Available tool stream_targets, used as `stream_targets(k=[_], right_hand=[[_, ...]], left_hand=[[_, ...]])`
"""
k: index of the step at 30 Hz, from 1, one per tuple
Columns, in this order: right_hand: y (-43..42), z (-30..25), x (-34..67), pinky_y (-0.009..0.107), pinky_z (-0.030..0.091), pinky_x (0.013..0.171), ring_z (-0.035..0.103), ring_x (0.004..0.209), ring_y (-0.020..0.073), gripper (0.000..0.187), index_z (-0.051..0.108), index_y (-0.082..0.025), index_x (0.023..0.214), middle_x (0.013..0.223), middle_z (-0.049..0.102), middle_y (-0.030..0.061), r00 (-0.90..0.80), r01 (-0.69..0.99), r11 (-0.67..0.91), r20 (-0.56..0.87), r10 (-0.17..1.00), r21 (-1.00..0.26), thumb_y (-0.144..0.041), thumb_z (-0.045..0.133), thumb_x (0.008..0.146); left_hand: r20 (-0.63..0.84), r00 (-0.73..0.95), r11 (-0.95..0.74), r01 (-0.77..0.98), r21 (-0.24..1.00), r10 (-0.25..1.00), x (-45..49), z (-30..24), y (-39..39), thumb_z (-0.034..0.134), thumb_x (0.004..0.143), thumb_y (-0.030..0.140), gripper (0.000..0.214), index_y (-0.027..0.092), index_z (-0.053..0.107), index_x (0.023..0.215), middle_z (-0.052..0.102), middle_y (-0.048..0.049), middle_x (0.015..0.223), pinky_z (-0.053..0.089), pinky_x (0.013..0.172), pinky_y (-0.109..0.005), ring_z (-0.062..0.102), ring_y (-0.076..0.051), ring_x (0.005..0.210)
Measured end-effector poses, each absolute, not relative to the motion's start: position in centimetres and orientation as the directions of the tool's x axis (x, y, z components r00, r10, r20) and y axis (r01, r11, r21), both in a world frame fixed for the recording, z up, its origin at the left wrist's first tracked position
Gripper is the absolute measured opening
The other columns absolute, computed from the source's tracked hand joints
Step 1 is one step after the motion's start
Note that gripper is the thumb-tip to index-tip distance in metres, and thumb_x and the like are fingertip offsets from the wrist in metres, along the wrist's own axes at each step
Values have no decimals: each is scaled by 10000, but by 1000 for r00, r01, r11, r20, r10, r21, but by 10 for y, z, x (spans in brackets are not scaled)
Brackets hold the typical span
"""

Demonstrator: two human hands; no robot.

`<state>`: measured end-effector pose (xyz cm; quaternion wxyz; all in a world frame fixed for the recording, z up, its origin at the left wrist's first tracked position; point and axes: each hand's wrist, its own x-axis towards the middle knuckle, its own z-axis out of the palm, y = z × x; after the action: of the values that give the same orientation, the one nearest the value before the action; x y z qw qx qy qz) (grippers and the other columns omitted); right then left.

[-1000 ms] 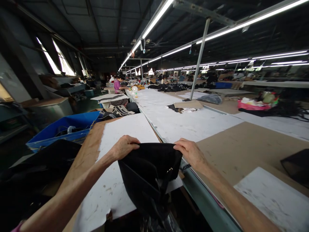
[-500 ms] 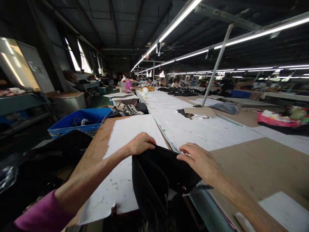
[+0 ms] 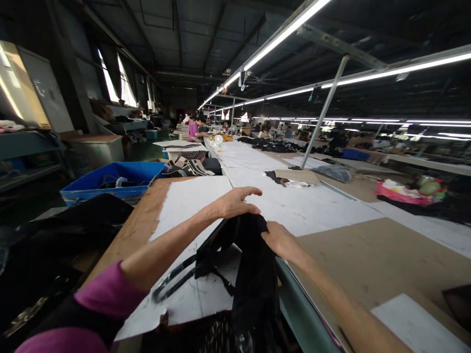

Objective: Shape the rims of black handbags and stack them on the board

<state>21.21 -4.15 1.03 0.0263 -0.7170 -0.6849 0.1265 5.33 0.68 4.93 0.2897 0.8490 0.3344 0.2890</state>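
A black fabric bag point(image 3: 256, 264) hangs over the near edge of the white-papered table, in front of me. Thin black straps point(image 3: 176, 277) trail from its left side across the paper. My right hand point(image 3: 280, 239) pinches the bag's upper right edge between thumb and fingers. Just above its top edge is my left hand point(image 3: 237, 202), fingers stretched forward and apart from the thumb, which lies close to or on the fabric. The bag's lower end drops into shadow below the table edge, where details are hard to make out.
A blue bin point(image 3: 112, 180) stands left of the table, with black material point(image 3: 91, 220) heaped nearer me. Brown board point(image 3: 353, 260) covers the right side. A slanted metal post point(image 3: 324, 113) rises from the table. Further off, a person in a pink top point(image 3: 194, 129) works.
The bag has turned and bunched narrower, and its straps now show on the left. My left hand has moved right and loosened its pinch; my right hand now grips the fabric.
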Motion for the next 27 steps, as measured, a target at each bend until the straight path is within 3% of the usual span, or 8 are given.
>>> stream_targets(k=[3,7,12,15,18,24,27], right_hand=[[-36,3,221,241,340,535,596,746,189,216,568,-136,829,848,637,106,11,967,-52,-166,986,-248,-261,404,764],[-37,7,223,276,342,562,586,792,241,281,542,-165,800,867,626,98,7,981,-25,-94,996,-193,-421,431,766],[-38,15,209,312,337,623,562,858,273,337,456,-174,1034,913,604,110,56,995,-49,79,995,-81,-390,462,775],[-30,10,207,286,335,627,551,883,248,372,415,-208,1106,972,591,92,14,986,-11,21,1000,-168,-326,481,759],[-22,5,213,247,324,601,548,869,204,243,484,-239,996,945,598,51,-40,966,31,-33,999,-255,-252,444,756],[-25,17,240,229,300,537,557,716,168,189,531,-219,794,786,605,29,-71,977,57,-64,995,-204,-138,418,667],[-21,15,254,234,310,527,558,647,163,178,545,-205,755,715,609,30,-49,982,25,-129,990,-186,-128,416,659]], left_hand=[[326,446,-538,524,660,834,23,40,-41,561,718,332,475,224,476,1173,509,-35,1217,339,944,-326,469,-210,1078],[285,216,-349,728,590,934,-10,6,-100,667,609,294,722,211,366,1260,426,-55,1291,297,990,-344,364,-236,1184],[136,15,-102,750,653,991,-19,-26,-119,610,645,250,623,192,397,1227,527,-67,1179,354,918,-336,466,-228,1083],[116,66,-129,690,712,991,-16,-27,-111,571,679,294,440,233,502,1110,627,-21,970,407,789,-287,553,-202,905],[133,79,-153,623,767,988,-15,-25,-101,584,657,330,390,241,552,1035,638,6,869,417,698,-252,567,-182,799],[-21,248,-92,432,897,968,-32,-35,-79,573,623,281,370,182,586,980,629,6,815,425,604,-240,567,-159,683],[18,314,-144,385,911,949,-38,-38,-62,503,626,197,299,153,615,899,620,7,771,416,611,-230,554,-154,708]])
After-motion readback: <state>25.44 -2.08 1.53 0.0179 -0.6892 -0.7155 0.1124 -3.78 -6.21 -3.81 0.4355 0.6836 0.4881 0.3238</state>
